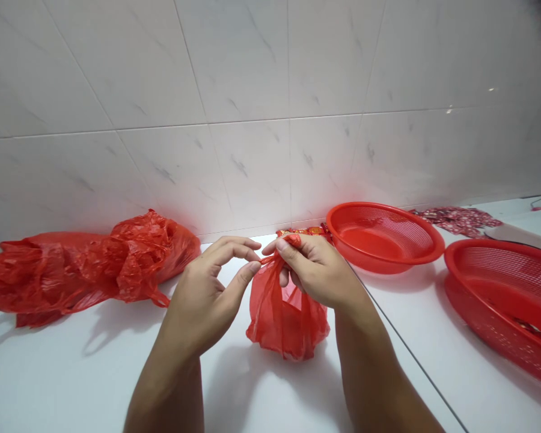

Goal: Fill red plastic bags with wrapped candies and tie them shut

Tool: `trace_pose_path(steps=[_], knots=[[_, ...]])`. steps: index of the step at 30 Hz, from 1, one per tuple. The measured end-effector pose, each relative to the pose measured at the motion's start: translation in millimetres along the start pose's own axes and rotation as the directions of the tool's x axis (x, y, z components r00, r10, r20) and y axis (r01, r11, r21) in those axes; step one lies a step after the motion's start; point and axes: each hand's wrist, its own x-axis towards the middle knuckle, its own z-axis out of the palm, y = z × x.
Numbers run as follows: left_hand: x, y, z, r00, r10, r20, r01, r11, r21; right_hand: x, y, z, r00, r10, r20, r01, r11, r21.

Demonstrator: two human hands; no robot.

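Red plastic bag (288, 334), thin, semi-see-through, wrinkled. Top gathered to a narrow neck and held up; one twisted strand pulled out leftward, a loose bit poking up at right. Lower body bulged, roughly upright, bottom crinkled. Paler pinkish patch in upper part; contents unclear. Positioned over white counter (63, 373), out from its back edge, left of the dark seam (421, 368). Can't tell if base touches the counter.
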Motion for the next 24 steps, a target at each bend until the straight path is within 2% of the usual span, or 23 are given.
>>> trace_pose_path(steps=[10,17,24], knots=[[-2,2,-0.6,0.999,0.001,0.045,0.002,0.998,-0.058,1,-4,-3,0.999,-0.010,0.039,0.013,0.998,-0.056],[-1,-2,0.4,0.996,0.011,0.091,-0.002,0.995,-0.101,2,0,-5,0.998,-0.049,0.041,0.049,0.999,0.001],[1,-10,8.4,0.960,0.018,0.279,0.023,0.989,-0.143,0,-3,-6,0.994,-0.063,0.085,0.058,0.996,0.068]])
